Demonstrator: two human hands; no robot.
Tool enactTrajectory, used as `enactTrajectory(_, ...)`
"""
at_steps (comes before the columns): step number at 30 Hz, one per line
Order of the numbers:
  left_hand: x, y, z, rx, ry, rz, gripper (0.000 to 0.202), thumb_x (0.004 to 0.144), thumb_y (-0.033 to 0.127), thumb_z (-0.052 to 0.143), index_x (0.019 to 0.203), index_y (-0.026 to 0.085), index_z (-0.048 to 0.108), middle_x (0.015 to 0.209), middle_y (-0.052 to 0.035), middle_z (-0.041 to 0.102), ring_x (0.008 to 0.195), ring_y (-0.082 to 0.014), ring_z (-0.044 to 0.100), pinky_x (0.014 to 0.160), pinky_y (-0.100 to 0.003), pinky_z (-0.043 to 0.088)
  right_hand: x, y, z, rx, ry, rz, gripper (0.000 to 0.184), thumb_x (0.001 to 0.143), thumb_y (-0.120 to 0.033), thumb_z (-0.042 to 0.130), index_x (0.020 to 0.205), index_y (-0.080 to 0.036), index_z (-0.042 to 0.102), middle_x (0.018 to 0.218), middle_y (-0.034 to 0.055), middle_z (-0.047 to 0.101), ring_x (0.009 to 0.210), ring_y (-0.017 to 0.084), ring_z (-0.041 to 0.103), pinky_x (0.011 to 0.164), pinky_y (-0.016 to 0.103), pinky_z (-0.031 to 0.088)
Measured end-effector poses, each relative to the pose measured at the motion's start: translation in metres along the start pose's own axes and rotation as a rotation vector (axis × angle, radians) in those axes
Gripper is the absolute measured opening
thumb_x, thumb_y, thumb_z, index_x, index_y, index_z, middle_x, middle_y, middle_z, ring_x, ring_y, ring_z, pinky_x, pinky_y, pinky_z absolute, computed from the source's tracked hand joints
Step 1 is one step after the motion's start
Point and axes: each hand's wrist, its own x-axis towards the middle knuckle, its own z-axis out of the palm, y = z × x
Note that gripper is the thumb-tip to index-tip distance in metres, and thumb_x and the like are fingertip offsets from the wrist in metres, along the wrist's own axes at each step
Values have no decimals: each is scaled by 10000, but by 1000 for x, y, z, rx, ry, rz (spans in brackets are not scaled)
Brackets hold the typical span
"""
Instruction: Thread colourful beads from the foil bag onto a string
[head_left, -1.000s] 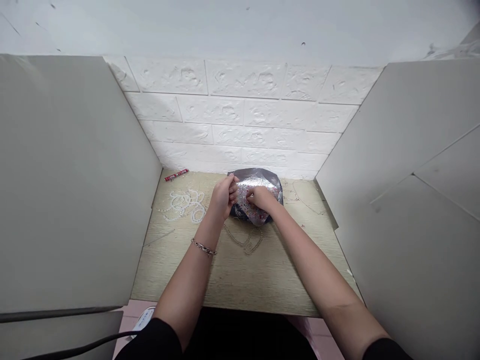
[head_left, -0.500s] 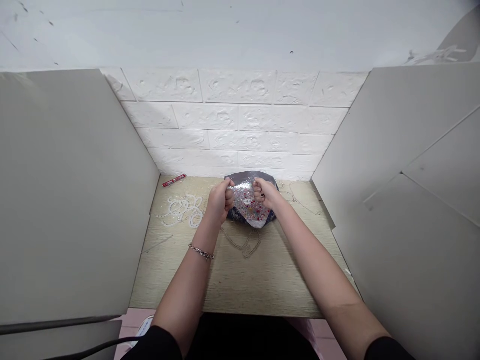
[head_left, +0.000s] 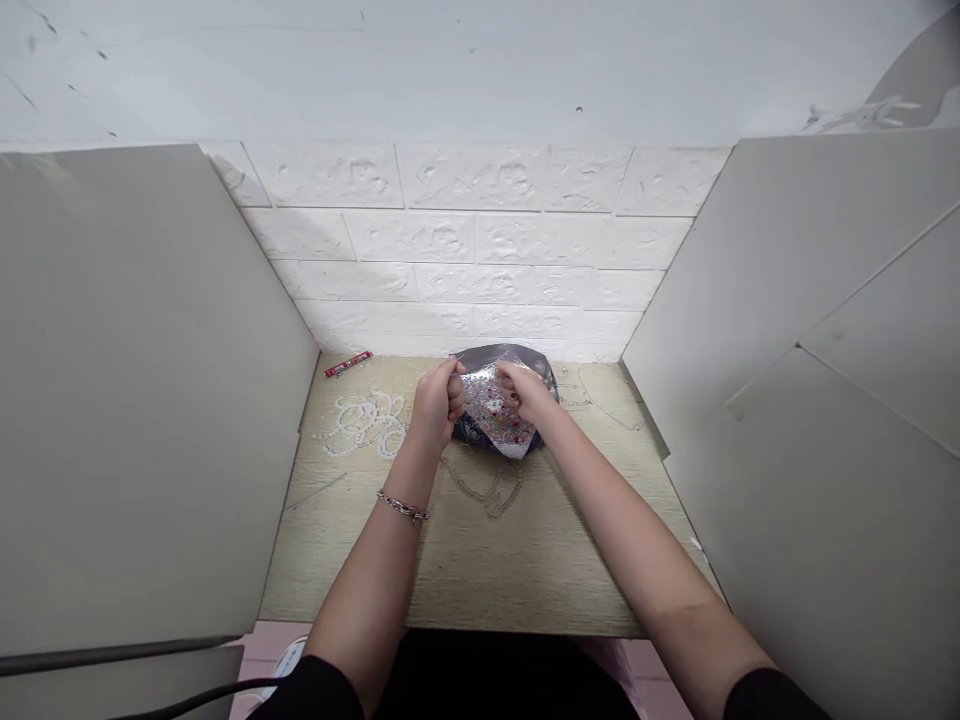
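A clear plastic bag of small coloured beads (head_left: 496, 415) is held up above a dark bowl (head_left: 511, 358) at the back of the wooden table (head_left: 480, 550). My left hand (head_left: 437, 400) is closed on the bag's left top edge. My right hand (head_left: 525, 392) pinches the bag's top just to the right. A metal chain bracelet (head_left: 403, 507) sits on my left wrist. The bowl's inside is mostly hidden by the bag and my hands.
White bead strings (head_left: 367, 418) lie to the left of my hands, a thin chain (head_left: 491, 488) lies in front of the bowl, another (head_left: 600, 395) at the right. A small red item (head_left: 348, 363) rests near the brick wall. Grey panels (head_left: 142, 400) enclose both sides.
My right hand rose from the bag's front to its top edge, then slid a little left toward my left hand. The bag is now lifted and stretched between both hands.
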Motion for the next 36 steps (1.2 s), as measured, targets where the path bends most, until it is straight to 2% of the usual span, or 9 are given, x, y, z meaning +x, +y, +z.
enactTrajectory(4, 1, -2, 0, 5, -6, -3, 181, 700, 331, 475, 643, 170, 416, 385, 104, 153, 291, -18, 116, 278, -134, 96, 0, 11, 3, -673, 35, -100, 94, 627, -250, 554, 615, -157, 564, 567, 8, 554, 584, 110, 490, 531, 207, 343)
enactTrajectory(6, 1, -2, 0, 10, -9, -3, 184, 698, 334, 478, 645, 168, 417, 387, 104, 153, 293, -17, 117, 279, -132, 99, 0, 15, 5, -877, 20, -138, 85, 628, -222, 558, 665, -165, 608, 661, 32, 606, 683, 138, 525, 606, 225, 354)
enactTrajectory(13, 1, -4, 0, 9, -23, -4, 180, 695, 326, 479, 646, 164, 418, 394, 105, 153, 294, -13, 123, 285, -129, 95, -1, 18, 4, -1050, -60, -230, 174, 668, -187, 517, 783, -208, 645, 856, 55, 636, 835, 169, 537, 721, 253, 349)
enactTrajectory(24, 0, -3, 1, 9, -26, -5, 180, 702, 323, 477, 641, 163, 421, 400, 103, 158, 295, -13, 132, 290, -134, 100, -2, 18, 5, -1111, -77, -258, 148, 694, -217, 517, 761, -204, 648, 798, 54, 637, 789, 165, 539, 693, 253, 353)
enactTrajectory(32, 1, -2, -1, 6, -13, -6, 184, 701, 327, 478, 643, 162, 421, 393, 105, 160, 289, -13, 130, 283, -136, 97, 0, 22, 3, -1092, -81, -305, 223, 695, -189, 497, 874, -194, 630, 920, 79, 624, 889, 189, 527, 764, 276, 349)
enactTrajectory(36, 1, -2, -2, 10, -21, 2, 193, 697, 336, 485, 648, 158, 431, 398, 104, 164, 289, -9, 139, 283, -135, 100, 2, 24, 3, -1072, -75, -296, 192, 689, -193, 502, 825, -181, 638, 903, 87, 627, 877, 197, 530, 773, 289, 348)
